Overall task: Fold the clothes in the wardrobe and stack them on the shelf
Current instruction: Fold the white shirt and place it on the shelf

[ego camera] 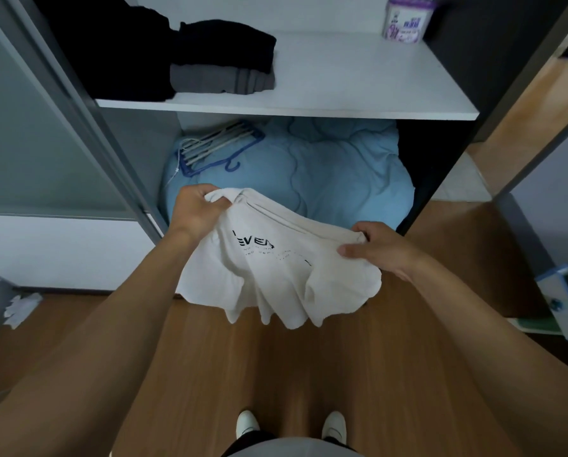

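A white T-shirt (276,272) with dark lettering hangs in front of the open wardrobe, above the wooden floor. My left hand (195,211) grips its upper left edge, fingers curled into the bunched cloth. My right hand (379,249) pinches the upper right edge between thumb and fingers. The shirt's lower part droops in loose folds. On the white shelf (358,77) above lie folded clothes: a black garment on a grey one (223,65), beside a larger black pile (111,44) at the left.
A light blue duvet (325,166) fills the compartment under the shelf, with several hangers (213,146) lying on it. A purple-and-white tub (408,19) stands at the shelf's back right. The sliding door frame (88,103) is at left. A crumpled white item (22,308) lies on the floor.
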`<state>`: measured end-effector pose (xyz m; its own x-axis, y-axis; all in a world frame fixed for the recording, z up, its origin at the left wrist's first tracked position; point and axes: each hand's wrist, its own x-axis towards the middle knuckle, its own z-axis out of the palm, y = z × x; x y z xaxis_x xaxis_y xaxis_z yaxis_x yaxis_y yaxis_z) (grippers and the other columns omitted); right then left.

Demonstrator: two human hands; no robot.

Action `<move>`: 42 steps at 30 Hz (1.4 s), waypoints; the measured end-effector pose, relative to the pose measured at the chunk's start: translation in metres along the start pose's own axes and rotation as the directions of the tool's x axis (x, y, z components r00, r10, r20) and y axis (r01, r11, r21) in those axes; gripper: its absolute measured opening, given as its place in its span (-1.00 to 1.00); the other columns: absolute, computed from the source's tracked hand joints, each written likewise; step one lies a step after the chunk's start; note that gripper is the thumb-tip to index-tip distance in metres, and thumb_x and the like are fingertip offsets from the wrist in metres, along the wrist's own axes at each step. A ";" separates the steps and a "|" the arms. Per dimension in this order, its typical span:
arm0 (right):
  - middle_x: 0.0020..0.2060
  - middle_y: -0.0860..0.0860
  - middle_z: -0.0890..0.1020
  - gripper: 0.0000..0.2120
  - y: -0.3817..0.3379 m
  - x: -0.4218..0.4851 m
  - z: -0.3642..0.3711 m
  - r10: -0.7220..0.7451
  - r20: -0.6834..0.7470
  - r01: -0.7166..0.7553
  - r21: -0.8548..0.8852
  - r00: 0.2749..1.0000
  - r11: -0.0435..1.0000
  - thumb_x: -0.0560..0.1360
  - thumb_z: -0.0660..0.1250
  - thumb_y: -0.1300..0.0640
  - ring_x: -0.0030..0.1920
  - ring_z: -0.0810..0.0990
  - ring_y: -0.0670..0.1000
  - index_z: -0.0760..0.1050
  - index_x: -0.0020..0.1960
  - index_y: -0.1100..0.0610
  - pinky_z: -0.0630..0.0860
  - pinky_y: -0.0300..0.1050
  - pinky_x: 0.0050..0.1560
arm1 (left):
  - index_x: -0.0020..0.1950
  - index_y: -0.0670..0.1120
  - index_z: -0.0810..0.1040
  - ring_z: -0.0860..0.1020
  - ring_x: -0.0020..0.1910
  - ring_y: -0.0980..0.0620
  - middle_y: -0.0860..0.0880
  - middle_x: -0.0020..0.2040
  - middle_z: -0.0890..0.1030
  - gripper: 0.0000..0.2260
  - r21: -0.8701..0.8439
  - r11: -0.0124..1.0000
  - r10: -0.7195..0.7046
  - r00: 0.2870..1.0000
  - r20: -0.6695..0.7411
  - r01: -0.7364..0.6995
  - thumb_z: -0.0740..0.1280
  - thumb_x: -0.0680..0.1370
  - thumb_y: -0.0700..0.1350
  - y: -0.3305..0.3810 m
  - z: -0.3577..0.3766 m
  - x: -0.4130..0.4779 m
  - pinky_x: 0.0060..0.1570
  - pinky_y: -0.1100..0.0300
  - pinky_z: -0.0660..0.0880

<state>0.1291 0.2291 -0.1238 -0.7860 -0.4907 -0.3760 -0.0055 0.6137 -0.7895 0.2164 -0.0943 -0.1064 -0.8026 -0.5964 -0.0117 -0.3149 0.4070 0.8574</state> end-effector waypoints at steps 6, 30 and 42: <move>-0.29 -0.07 0.47 -0.78 0.009 -0.001 0.000 -0.109 -0.626 0.192 0.067 0.772 0.979 0.53 0.43 0.09 -0.31 0.43 -0.23 0.42 -0.20 0.03 0.37 -0.44 -0.27 | -0.37 -0.15 0.56 0.45 -0.41 -0.02 -0.13 -0.42 0.49 -0.72 0.136 0.989 -0.062 0.998 0.029 0.057 0.47 0.37 0.03 0.001 0.006 -0.008 -0.33 0.10 0.39; -0.25 0.08 0.74 -0.84 -0.055 -0.023 0.054 0.172 -0.151 -0.067 0.531 0.973 0.845 0.60 0.25 0.14 -0.23 0.74 0.05 0.58 0.04 0.16 0.68 -0.13 -0.22 | 0.01 0.12 0.57 0.63 -0.15 0.20 0.15 -0.14 0.66 -0.90 -0.210 0.966 0.247 0.765 0.595 -0.149 0.45 0.54 -0.01 0.035 0.078 -0.076 -0.20 0.36 0.50; 0.28 -0.09 0.48 -0.73 -0.041 -0.033 0.034 -0.492 -0.174 0.433 -0.291 0.853 0.853 0.51 0.44 0.08 0.26 0.40 -0.15 0.48 0.16 0.08 0.25 -0.47 0.19 | -0.08 -0.18 0.64 0.43 -0.33 0.10 -0.02 -0.30 0.53 -0.84 -0.067 0.961 0.249 0.741 0.623 -0.267 0.31 0.62 -0.16 0.025 0.060 -0.069 -0.27 0.18 0.32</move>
<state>0.1763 0.1988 -0.0959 -0.7752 -0.6133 0.1518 -0.5249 0.4915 -0.6949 0.2334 -0.0011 -0.1152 -0.9892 0.0905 -0.1155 -0.0544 0.5043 0.8618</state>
